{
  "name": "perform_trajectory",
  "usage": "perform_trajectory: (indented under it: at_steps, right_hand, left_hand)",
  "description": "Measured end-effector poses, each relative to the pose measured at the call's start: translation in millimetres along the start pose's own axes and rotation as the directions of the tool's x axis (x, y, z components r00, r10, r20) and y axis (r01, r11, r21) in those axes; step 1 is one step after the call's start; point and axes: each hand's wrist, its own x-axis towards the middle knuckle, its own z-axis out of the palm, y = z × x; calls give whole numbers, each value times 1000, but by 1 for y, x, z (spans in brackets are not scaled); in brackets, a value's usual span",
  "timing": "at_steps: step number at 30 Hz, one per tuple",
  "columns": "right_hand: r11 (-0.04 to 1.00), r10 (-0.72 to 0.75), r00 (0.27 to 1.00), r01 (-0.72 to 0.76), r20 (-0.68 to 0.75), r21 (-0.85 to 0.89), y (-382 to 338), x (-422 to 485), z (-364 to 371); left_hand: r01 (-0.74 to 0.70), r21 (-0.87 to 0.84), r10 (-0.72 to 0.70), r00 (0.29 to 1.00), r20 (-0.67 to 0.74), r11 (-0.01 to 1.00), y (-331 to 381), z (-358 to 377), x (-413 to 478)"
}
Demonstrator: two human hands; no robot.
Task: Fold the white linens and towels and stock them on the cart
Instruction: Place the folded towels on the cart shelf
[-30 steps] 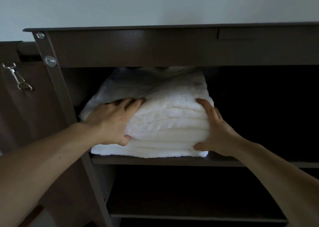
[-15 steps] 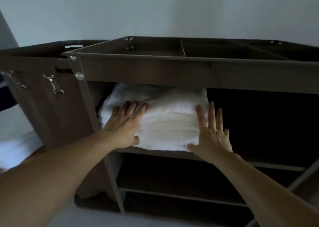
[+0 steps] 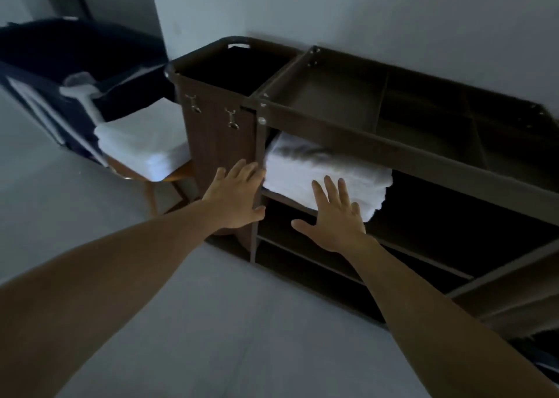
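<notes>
Both hands have come back from the front of the folded towels (image 3: 328, 172), which they pressed flat half a second ago, and the view now looks down from higher up. That white stack lies on the upper shelf (image 3: 290, 200) of the brown cart (image 3: 423, 158), at its left end, with its top partly shadowed under the tray rim. The left hand (image 3: 237, 196) is spread flat with straight fingers in front of the cart's upright post (image 3: 259, 161), holding nothing. Whether it touches the post cannot be told. The right hand (image 3: 335, 216) is also spread and holds nothing, its fingertips overlapping the stack's front edge, contact unclear in the blur. To the left, a second white stack (image 3: 142, 141) rests on a wooden chair (image 3: 177, 175), beside a dark bin (image 3: 78, 49) whose contents are hard to make out. The lower shelves are lost in darkness and the cart's right end is cut off
</notes>
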Motion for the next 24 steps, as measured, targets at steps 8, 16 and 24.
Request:
perform_trajectory:
  at_steps: [8, 16, 24]
  right_hand:
    - [975, -217, 976, 217, 14, -54, -136, 10, -14]
    - [935, -341, 937, 347, 74, -79, -296, 80, -10]
    - [910, -409, 909, 413, 84, -38, -413, 160, -8]
  left_hand:
    - [248, -68, -247, 969, 14, 966, -108, 6, -95]
    - [446, -142, -435, 894, 106, 884, -274, 17, -155]
    - [514, -116, -501, 857, 125, 850, -385, 7, -138]
